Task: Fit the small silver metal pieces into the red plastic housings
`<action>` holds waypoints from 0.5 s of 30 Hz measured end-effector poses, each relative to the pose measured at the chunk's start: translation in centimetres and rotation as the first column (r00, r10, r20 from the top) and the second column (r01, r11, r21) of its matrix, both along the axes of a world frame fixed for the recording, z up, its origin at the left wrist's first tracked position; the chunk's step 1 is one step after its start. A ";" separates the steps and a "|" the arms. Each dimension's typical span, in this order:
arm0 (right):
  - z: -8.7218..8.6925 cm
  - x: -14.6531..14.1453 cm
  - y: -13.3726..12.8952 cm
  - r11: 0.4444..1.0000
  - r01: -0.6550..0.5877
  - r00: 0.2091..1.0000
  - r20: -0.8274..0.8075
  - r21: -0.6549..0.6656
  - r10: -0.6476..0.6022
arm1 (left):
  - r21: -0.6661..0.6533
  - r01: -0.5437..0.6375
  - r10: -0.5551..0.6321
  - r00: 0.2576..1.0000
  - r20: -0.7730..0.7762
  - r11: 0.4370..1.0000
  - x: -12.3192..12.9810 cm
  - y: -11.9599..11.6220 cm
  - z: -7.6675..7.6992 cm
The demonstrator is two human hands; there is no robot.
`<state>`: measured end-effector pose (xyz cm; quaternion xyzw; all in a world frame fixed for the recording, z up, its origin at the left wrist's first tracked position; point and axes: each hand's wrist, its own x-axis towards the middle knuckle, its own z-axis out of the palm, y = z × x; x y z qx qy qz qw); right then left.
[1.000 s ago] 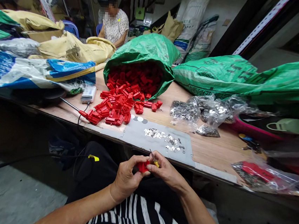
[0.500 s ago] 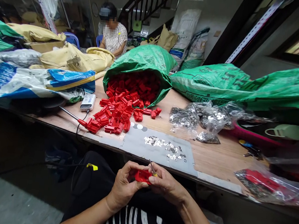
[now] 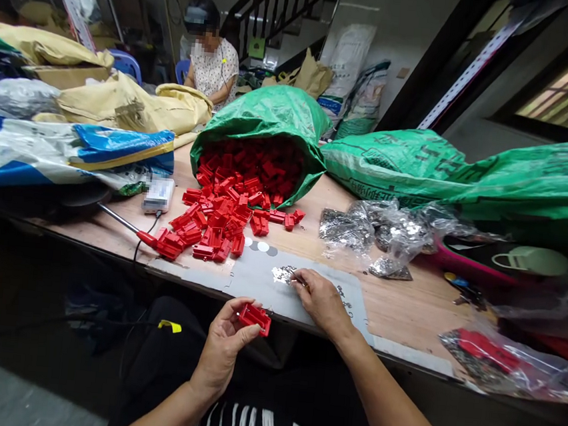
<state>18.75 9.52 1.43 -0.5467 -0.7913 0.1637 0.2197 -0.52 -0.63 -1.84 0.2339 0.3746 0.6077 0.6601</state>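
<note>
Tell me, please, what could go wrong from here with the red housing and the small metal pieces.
The small metal pieces lie loose on the grey mat, so the right hand, down at the pile, might sweep some off the near edge of the table.
The left hand holds the red housing out in front of the table, so a slip could drop it below.

On the table (image 3: 421,300), blocks (image 3: 220,217) lay in the sack (image 3: 274,108) and before it. The power bank (image 3: 158,195) lay left of the sack, bags (image 3: 397,234) right, and plates (image 3: 283,274) on a mat (image 3: 256,292) in front.
</note>
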 end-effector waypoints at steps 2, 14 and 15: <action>-0.3 -0.4 0.6 1.000 -0.010 0.998 0.063 0.015 0.009 | -0.013 0.003 -0.003 1.000 0.001 1.000 -0.1 0.0 -0.2; -0.2 -2.6 2.0 0.999 -0.049 0.968 0.246 -0.019 0.053 | -0.015 0.009 -0.009 1.000 -0.010 1.000 -0.2 0.2 -0.7; -0.2 -2.8 2.0 0.999 -0.033 0.966 0.254 -0.016 0.036 | -0.013 0.012 -0.012 1.000 -0.011 1.000 -0.2 0.2 -0.7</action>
